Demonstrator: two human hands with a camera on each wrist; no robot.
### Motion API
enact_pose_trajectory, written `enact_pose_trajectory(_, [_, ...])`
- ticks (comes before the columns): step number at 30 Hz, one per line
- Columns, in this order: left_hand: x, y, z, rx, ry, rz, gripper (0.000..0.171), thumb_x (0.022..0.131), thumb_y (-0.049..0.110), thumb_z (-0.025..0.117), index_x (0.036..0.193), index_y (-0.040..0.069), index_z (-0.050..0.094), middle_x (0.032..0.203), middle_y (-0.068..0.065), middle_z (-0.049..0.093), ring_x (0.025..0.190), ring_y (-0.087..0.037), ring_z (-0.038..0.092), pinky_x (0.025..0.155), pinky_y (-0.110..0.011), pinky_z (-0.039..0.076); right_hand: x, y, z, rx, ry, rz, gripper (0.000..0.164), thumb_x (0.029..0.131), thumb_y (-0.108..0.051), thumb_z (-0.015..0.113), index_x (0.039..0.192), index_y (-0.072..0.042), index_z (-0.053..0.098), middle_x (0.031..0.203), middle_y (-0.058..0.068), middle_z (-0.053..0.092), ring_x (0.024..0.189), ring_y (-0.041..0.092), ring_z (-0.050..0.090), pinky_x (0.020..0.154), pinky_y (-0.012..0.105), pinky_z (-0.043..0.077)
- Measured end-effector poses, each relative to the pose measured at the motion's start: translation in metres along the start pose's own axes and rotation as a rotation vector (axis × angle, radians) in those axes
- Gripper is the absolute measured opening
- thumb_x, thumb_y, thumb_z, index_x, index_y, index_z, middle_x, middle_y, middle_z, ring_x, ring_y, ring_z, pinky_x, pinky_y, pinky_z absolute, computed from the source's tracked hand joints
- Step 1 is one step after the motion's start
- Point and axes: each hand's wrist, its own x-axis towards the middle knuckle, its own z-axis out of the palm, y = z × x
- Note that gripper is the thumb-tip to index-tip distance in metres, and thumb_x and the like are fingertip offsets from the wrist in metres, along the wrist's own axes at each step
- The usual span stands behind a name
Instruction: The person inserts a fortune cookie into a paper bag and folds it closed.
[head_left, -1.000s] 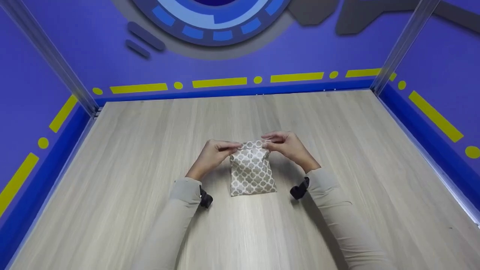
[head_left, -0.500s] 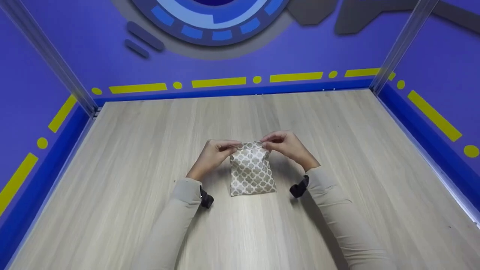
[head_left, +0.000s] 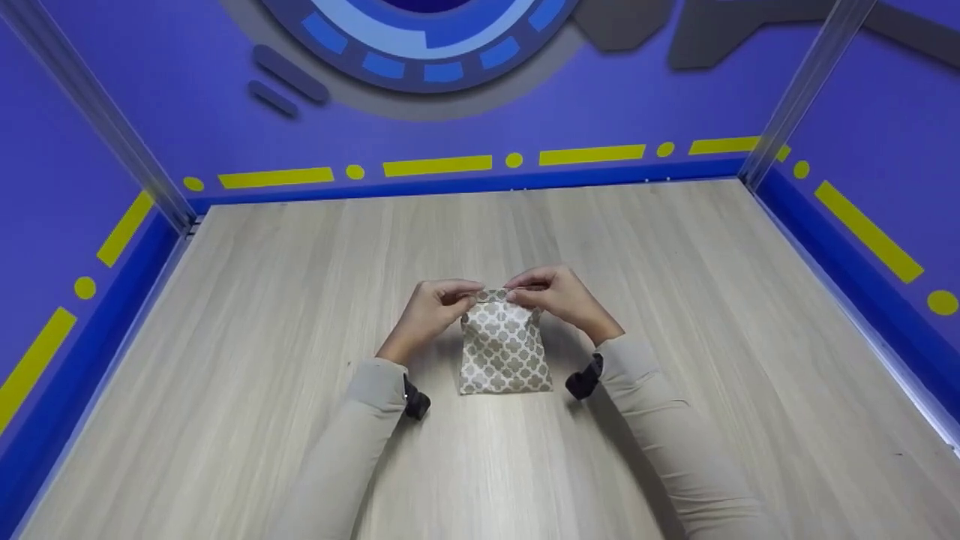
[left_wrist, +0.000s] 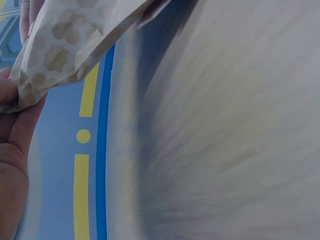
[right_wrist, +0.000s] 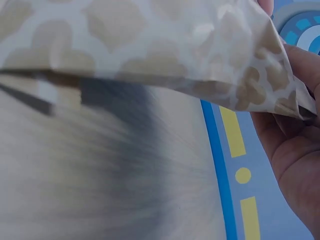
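Note:
A small white bag [head_left: 504, 349] with a beige quatrefoil pattern stands out in the middle of the wooden table, its top folded over in a narrow band. My left hand [head_left: 426, 313] pinches the left end of that band between thumb and fingers. On the other side, the thumb and fingers of my right hand [head_left: 564, 306] pinch the band near its right end, close to the left hand. The left wrist view shows the bag [left_wrist: 62, 47] gripped at its corner. In the right wrist view the bag's underside [right_wrist: 150, 35] spans the top, and whatever it contains is hidden.
The wood-grain table [head_left: 262, 300] reaches back to a blue-purple wall [head_left: 450, 127] with yellow dashes and dots. Side panels with metal posts [head_left: 806, 97] close off left and right. A small black camera sits on each wrist, such as the right wrist camera [head_left: 583, 379].
My right hand has slid left along the bag's folded top, toward my left hand. The left hand and the bag have barely shifted.

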Motion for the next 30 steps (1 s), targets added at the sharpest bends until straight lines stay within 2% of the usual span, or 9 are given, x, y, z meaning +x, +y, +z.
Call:
enact_pose_trajectory(2, [0.000,0.001,0.002,-0.009,-0.002,-0.002,0.022,0.089,0.001,0.063,0.109,0.002,0.072,0.104,-0.012,0.073,0.081,-0.016,0.066,0.066,-0.016,0.050,-0.003,-0.008,0.002,-0.005,0.003,-0.010,0.021,0.087,-0.008,0.069,0.104,0.004,0.071,0.099,0.019,0.071,0.073,0.006,0.065,0.065,0.019,0.053])
enact_pose_trajectory(4, [0.000,0.002,0.005,-0.014,-0.002,0.005,0.021,0.088,0.003,0.065,0.108,0.002,0.072,0.102,-0.014,0.073,0.080,-0.017,0.067,0.065,-0.016,0.049,-0.007,-0.018,0.004,-0.016,0.003,-0.019,0.019,0.088,-0.006,0.068,0.102,0.007,0.071,0.098,0.020,0.071,0.074,0.006,0.065,0.065,0.019,0.053])
enact_pose_trajectory(7, [0.000,0.002,0.009,-0.003,0.009,0.027,0.018,0.087,0.008,0.069,0.103,0.003,0.074,0.100,-0.013,0.073,0.086,-0.020,0.070,0.070,-0.017,0.053,-0.013,-0.031,0.007,-0.067,0.007,-0.070,0.017,0.088,-0.003,0.067,0.100,0.009,0.070,0.098,0.021,0.070,0.079,0.009,0.067,0.068,0.017,0.052])
enact_pose_trajectory(10, [0.001,0.001,0.011,0.041,0.030,0.068,0.014,0.086,0.009,0.070,0.098,0.005,0.076,0.098,-0.010,0.074,0.089,-0.017,0.071,0.076,-0.018,0.054,-0.015,-0.034,0.009,-0.104,0.023,-0.161,0.014,0.086,0.002,0.067,0.096,0.011,0.070,0.096,0.024,0.070,0.082,0.016,0.068,0.069,0.016,0.052])
enact_pose_trajectory(14, [0.002,0.002,0.011,0.083,0.046,0.117,0.012,0.084,0.006,0.071,0.095,0.005,0.077,0.093,-0.011,0.075,0.067,-0.012,0.066,0.059,-0.016,0.050,-0.011,-0.022,0.009,-0.091,0.044,-0.238,0.011,0.083,0.004,0.069,0.092,0.010,0.072,0.090,0.025,0.071,0.077,0.019,0.069,0.066,0.017,0.053])
enact_pose_trajectory(17, [0.002,0.002,0.010,0.051,0.042,0.097,0.012,0.083,0.005,0.071,0.094,0.004,0.077,0.091,-0.012,0.075,0.053,-0.015,0.058,0.049,-0.016,0.044,-0.006,-0.008,0.007,-0.057,0.044,-0.229,0.011,0.082,0.003,0.070,0.091,0.007,0.074,0.090,0.024,0.071,0.074,0.014,0.068,0.062,0.017,0.052])
enact_pose_trajectory(22, [0.002,0.003,0.009,0.003,0.042,0.039,0.012,0.085,0.007,0.070,0.094,0.005,0.077,0.089,-0.012,0.075,0.052,-0.024,0.056,0.049,-0.016,0.043,-0.002,0.002,0.004,-0.058,0.028,-0.181,0.016,0.084,-0.009,0.071,0.097,0.001,0.075,0.094,0.019,0.073,0.073,0.008,0.068,0.059,0.017,0.052])
enact_pose_trajectory(27, [0.002,0.001,0.005,0.046,0.106,0.026,0.008,0.083,0.011,0.073,0.088,0.006,0.076,0.082,-0.008,0.074,0.058,-0.011,0.059,0.052,-0.016,0.045,-0.003,0.005,-0.003,-0.121,0.036,-0.182,0.022,0.085,-0.015,0.072,0.103,-0.003,0.074,0.100,0.015,0.073,0.084,0.014,0.070,0.069,0.017,0.054])
enact_pose_trajectory(30, [0.002,0.000,0.002,0.063,0.145,0.015,0.007,0.080,0.012,0.076,0.084,0.006,0.074,0.080,-0.006,0.074,0.064,-0.008,0.062,0.057,-0.017,0.047,-0.004,0.007,-0.006,-0.153,0.051,-0.186,0.021,0.085,-0.014,0.072,0.102,-0.003,0.075,0.101,0.014,0.073,0.087,0.020,0.071,0.072,0.018,0.054])
